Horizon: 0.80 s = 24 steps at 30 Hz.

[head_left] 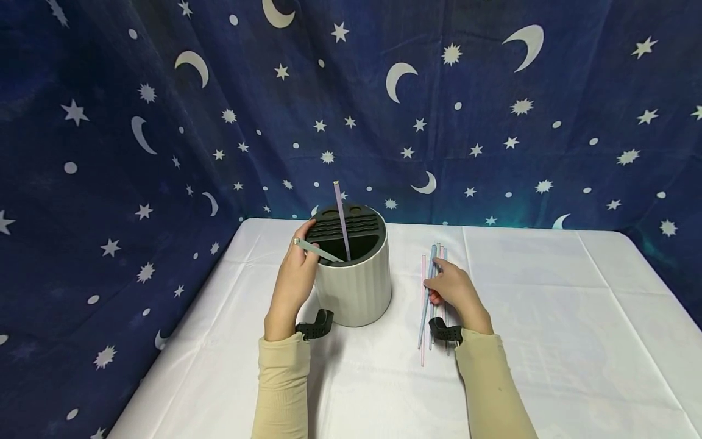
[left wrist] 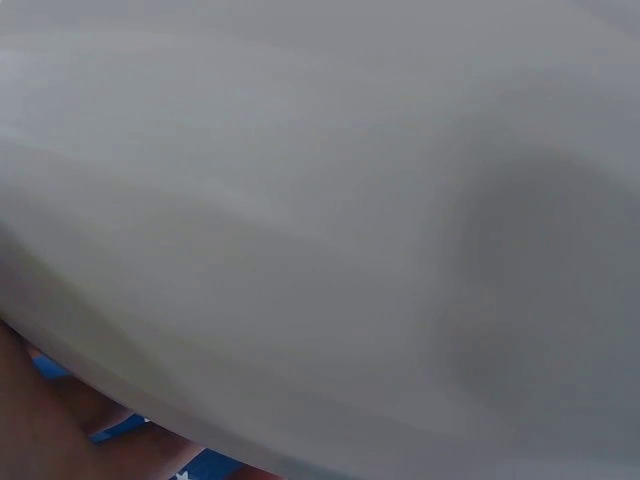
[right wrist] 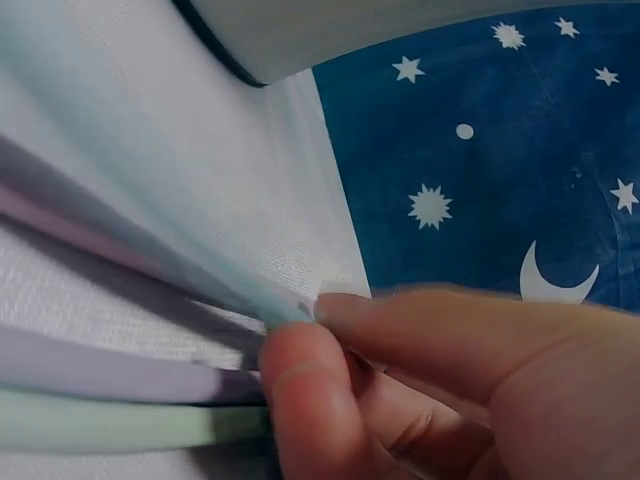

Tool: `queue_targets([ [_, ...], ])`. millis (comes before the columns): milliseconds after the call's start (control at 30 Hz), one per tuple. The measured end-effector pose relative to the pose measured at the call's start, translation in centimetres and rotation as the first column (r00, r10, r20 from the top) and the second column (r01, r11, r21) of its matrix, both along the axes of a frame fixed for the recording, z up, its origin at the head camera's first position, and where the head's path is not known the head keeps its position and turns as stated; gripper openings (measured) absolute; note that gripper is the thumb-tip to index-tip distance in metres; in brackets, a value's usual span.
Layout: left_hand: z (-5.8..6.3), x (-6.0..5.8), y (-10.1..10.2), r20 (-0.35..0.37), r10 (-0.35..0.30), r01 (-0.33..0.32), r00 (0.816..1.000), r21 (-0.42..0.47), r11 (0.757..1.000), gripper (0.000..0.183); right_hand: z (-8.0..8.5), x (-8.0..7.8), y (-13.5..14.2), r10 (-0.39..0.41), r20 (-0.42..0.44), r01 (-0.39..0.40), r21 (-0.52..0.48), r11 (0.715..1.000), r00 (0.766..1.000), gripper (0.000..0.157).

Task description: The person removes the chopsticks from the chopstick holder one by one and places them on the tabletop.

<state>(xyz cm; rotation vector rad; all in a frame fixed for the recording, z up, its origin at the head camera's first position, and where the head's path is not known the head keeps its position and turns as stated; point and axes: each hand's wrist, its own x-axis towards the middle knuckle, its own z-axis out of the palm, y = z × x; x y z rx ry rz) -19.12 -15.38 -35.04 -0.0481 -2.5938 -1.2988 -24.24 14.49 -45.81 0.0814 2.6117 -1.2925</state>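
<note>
A white ribbed round holder [head_left: 353, 296] with a black slotted insert [head_left: 345, 228] stands left of the table's middle. My left hand [head_left: 296, 280] grips its left side, the thumb at the rim. A purple straw-like stick [head_left: 340, 210] stands almost upright in the large compartment, and a pale green one [head_left: 318, 250] leans toward my left hand. Right of the holder, my right hand [head_left: 455, 289] pinches a light-blue stick [right wrist: 170, 230] between thumb and forefinger. Under and beside it lie several more pastel sticks, including a pink one [head_left: 423, 358]; my hand partly hides them.
A white cloth [head_left: 548, 341] covers the table. Behind and to the left hangs a dark blue curtain [head_left: 482, 189] with moons and stars. Black camera straps [head_left: 315, 326] sit on both wrists. The holder's wall fills most of the left wrist view.
</note>
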Motion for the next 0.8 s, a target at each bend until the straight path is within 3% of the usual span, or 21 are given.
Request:
queue_targets([
  [333, 0.1, 0.1, 0.1, 0.005, 0.006, -0.006, 1.0, 0.002, 1.0, 0.048, 0.1, 0.2, 0.2, 0.042, -0.035, -0.039, 0.07, 0.997, 0.999, 0.055],
  [433, 0.0, 0.1, 0.1, 0.007, 0.006, -0.006, 1.0, -0.001, 1.0, 0.047, 0.1, 0.1, 0.4, 0.038, -0.067, -0.035, 0.046, 0.998, 0.997, 0.05],
  [533, 0.1, 0.1, 0.1, 0.011, 0.004, -0.004, 1.0, 0.001, 1.0, 0.047, 0.6, 0.2, 0.3, 0.002, -0.151, -0.005, -0.021, 1.0, 0.988, 0.043],
  [600, 0.1, 0.1, 0.1, 0.011, 0.003, -0.003, 1.0, 0.005, 1.0, 0.047, 1.4, 0.3, 0.0, -0.046, -0.238, 0.028, -0.078, 0.997, 0.97, 0.039],
  [667, 0.1, 0.1, 0.1, 0.008, 0.0, 0.0, 1.0, 0.007, 1.0, 0.047, 2.4, 0.6, -0.5, -0.109, -0.33, 0.061, -0.152, 0.987, 0.938, 0.035],
  [800, 0.1, 0.1, 0.0, -0.003, -0.008, 0.008, 1.0, 0.01, 1.0, 0.047, 4.7, 1.5, -2.1, -0.206, -0.502, 0.083, -0.258, 0.963, 0.84, 0.033],
])
